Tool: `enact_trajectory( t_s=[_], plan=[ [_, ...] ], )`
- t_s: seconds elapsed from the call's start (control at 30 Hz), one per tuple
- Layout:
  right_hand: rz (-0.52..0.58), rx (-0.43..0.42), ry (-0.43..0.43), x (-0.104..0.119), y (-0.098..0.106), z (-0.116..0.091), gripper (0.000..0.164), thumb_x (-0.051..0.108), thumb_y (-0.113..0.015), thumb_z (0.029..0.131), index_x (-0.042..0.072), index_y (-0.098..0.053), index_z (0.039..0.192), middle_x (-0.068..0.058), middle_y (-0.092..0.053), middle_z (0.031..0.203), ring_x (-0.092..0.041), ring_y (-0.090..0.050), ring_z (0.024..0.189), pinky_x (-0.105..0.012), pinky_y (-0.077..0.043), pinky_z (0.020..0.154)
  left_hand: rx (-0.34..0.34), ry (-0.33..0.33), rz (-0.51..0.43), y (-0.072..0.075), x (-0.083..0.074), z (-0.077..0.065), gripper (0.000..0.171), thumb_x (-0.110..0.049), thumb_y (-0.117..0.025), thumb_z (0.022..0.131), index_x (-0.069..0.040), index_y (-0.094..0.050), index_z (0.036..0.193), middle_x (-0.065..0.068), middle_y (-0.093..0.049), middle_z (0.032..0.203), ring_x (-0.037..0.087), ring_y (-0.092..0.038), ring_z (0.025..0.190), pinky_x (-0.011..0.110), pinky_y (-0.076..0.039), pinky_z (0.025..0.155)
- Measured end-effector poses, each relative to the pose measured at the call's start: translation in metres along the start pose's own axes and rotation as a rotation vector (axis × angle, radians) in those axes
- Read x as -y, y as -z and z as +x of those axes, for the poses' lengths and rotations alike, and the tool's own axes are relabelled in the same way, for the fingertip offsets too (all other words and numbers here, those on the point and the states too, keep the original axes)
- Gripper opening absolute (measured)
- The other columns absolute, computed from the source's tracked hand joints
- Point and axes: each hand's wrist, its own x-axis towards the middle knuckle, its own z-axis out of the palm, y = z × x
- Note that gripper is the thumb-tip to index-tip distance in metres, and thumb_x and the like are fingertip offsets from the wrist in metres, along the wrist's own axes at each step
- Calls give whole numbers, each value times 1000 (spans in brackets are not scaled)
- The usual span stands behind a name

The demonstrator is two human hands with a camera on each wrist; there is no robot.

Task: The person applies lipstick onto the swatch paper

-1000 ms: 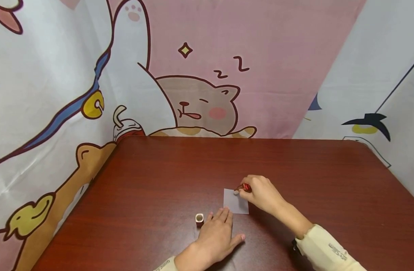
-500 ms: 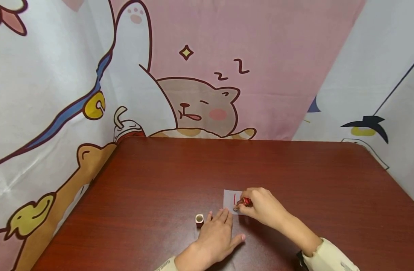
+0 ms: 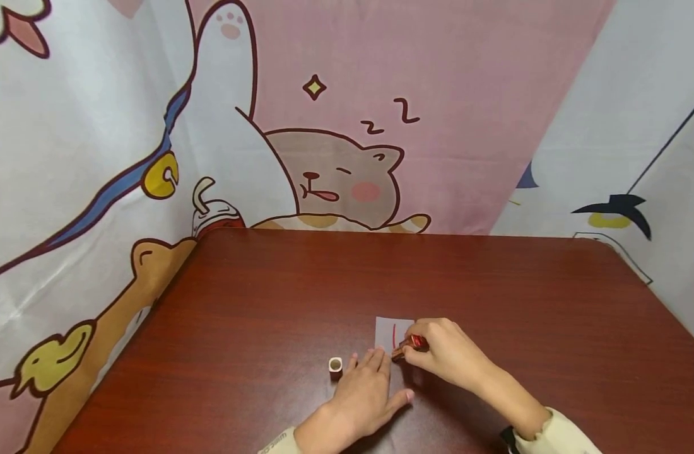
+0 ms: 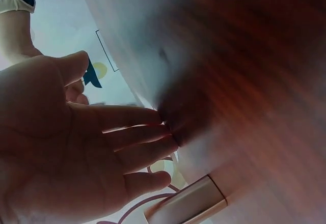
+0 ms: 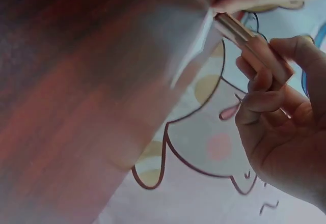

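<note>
My right hand [image 3: 449, 353] pinches a lipstick [image 3: 417, 342] between thumb and fingers, its tip angled down to the lower part of a small white paper square [image 3: 384, 329]. A short red line [image 3: 394, 336] runs down the paper. In the right wrist view the lipstick's shiny squared case [image 5: 265, 58] shows within the curled fingers. My left hand [image 3: 361, 394] lies with straight fingers, their tips on the paper's near left corner and the thumb spread out. Beside its little finger stands the lipstick cap [image 3: 335, 369], open end up; its smooth side [image 4: 188, 203] shows in the left wrist view.
The brown wooden table [image 3: 256, 302] reaches back to a cartoon-printed cloth [image 3: 466, 126] that hangs behind it and along the left side. The two hands are close together at the paper.
My right hand has drawn the lipstick down the paper toward me, and a red line has appeared behind it. The left hand and the cap have stayed in place.
</note>
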Motion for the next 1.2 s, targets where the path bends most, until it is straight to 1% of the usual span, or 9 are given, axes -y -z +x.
enact_trajectory(
  t_s=[0.17, 0.3, 0.37, 0.53, 0.63, 0.83, 0.93, 1.0, 1.2],
  plan=[
    [68, -119, -14, 1, 19, -2, 7, 9, -71, 77, 13, -68, 83, 14, -52, 69, 0, -43, 57, -19, -38, 48, 5, -10, -51, 5, 2, 2, 68, -54, -45, 92, 2, -51, 129, 17, -48, 133, 29, -44, 124, 52, -37, 96],
    [200, -149, -108, 2, 33, -7, 6, 18, -70, 84, 17, -69, 90, 13, -57, 73, -4, -47, 58, -22, -40, 49, -16, -10, -127, 10, 4, 3, 62, -50, -48, 92, 4, -55, 124, 18, -51, 130, 30, -45, 123, 54, -39, 93],
    [270, -155, -161, 2, 38, -11, 9, 23, -68, 87, 18, -68, 94, 11, -61, 76, -7, -52, 59, -23, -41, 48, -57, -30, -152, 12, 5, 2, 57, -46, -49, 93, 4, -57, 121, 17, -53, 127, 28, -47, 121, 52, -40, 92],
    [515, -143, -284, 8, 45, -19, 19, 23, -62, 91, 13, -66, 107, -1, -56, 66, -11, -49, 51, -28, -43, 43, -231, -125, -230, 18, 4, 3, 38, -36, -52, 94, -2, -64, 106, 4, -63, 105, 16, -58, 101, 36, -47, 84],
    [653, -159, -300, 17, 48, -22, 22, 18, -59, 93, 8, -63, 112, -8, -52, 66, -14, -47, 50, -31, -44, 43, -281, -137, -440, 25, 1, 4, 35, -35, -53, 93, -7, -64, 110, -1, -63, 106, 11, -59, 96, 30, -48, 80],
    [790, -166, -263, 40, 50, -26, 22, 12, -53, 95, 4, -60, 115, -13, -56, 79, -19, -54, 59, -34, -48, 47, -329, -105, -1250, 39, -5, 6, 34, -24, -57, 93, -8, -57, 123, 5, -61, 115, 19, -57, 107, 30, -45, 89],
    [836, -168, -261, 48, 49, -27, 22, 10, -52, 96, 2, -60, 115, -12, -58, 79, -19, -57, 64, -34, -48, 47, -349, -133, -1532, 44, -8, 4, 34, -16, -58, 92, -6, -56, 125, 9, -60, 117, 24, -54, 112, 30, -41, 94],
    [867, -169, -252, 52, 49, -27, 23, 8, -51, 96, 1, -59, 116, -12, -59, 80, -18, -58, 66, -34, -49, 47, -368, -152, -1619, 47, -11, 4, 34, -14, -59, 92, -3, -56, 125, 10, -61, 118, 24, -53, 113, 31, -40, 94],
    [885, -180, -171, 56, 44, -29, 24, 2, -49, 95, 0, -58, 118, -14, -59, 79, -20, -57, 64, -34, -48, 46, -455, -173, -1674, 45, -16, 4, 29, -13, -60, 91, 4, -62, 115, 9, -65, 111, 17, -58, 100, 26, -41, 79]
  ],
)
